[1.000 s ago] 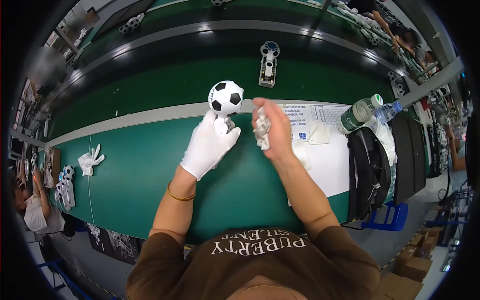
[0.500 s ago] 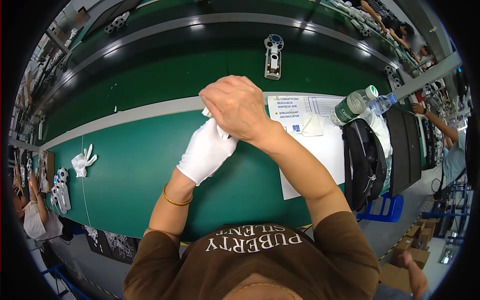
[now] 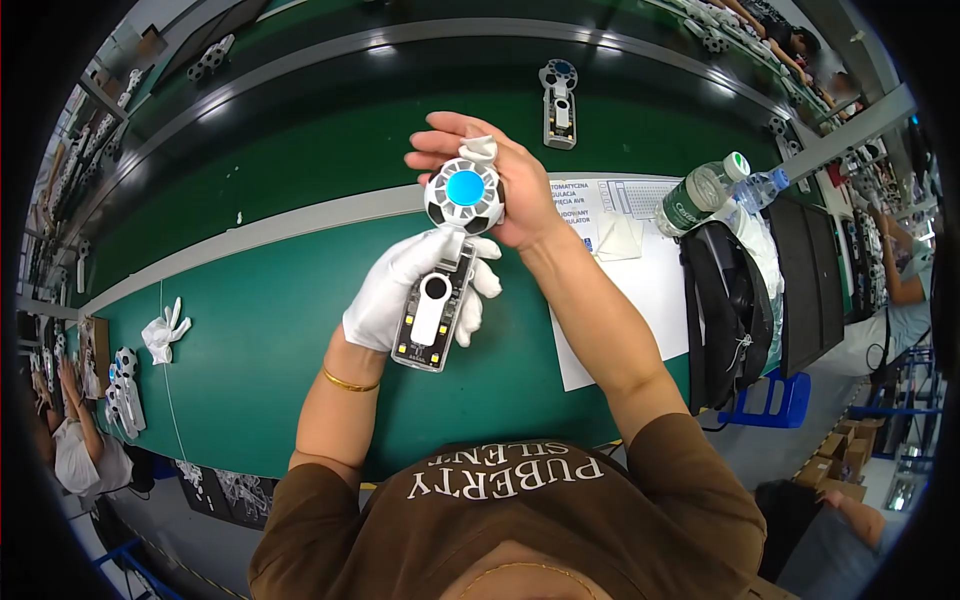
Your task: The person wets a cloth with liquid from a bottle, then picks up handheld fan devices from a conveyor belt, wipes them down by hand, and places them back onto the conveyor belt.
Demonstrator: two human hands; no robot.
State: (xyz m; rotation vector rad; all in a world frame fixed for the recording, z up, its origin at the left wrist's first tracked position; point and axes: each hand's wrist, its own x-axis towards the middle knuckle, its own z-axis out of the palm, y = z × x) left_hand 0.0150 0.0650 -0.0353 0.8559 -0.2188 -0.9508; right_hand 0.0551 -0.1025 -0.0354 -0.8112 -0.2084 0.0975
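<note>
My left hand [image 3: 385, 295], in a white glove, is closed around a device with a soccer-ball-shaped head [image 3: 465, 195]. The head has a blue disc on top. Its clear body shows a dark circuit board, small yellow lights and a white strip with a black circle. My right hand [image 3: 520, 190] is bare and cups the far side of the ball head, its fingers reaching left behind it. A crumpled white cloth [image 3: 478, 150] lies in that palm against the head. The right thumb cannot be made out clearly.
A similar device [image 3: 559, 105] lies on the green belt ahead. To the right are a printed white sheet [image 3: 590, 330], a green-labelled bottle [image 3: 695, 200] and a black bag [image 3: 722, 310]. A white glove [image 3: 165, 332] and ball-headed pieces [image 3: 124, 390] are on the left.
My right hand has opened away from over my gloved left hand and now sits behind the ball head. The device, mostly hidden before, is turned into view.
</note>
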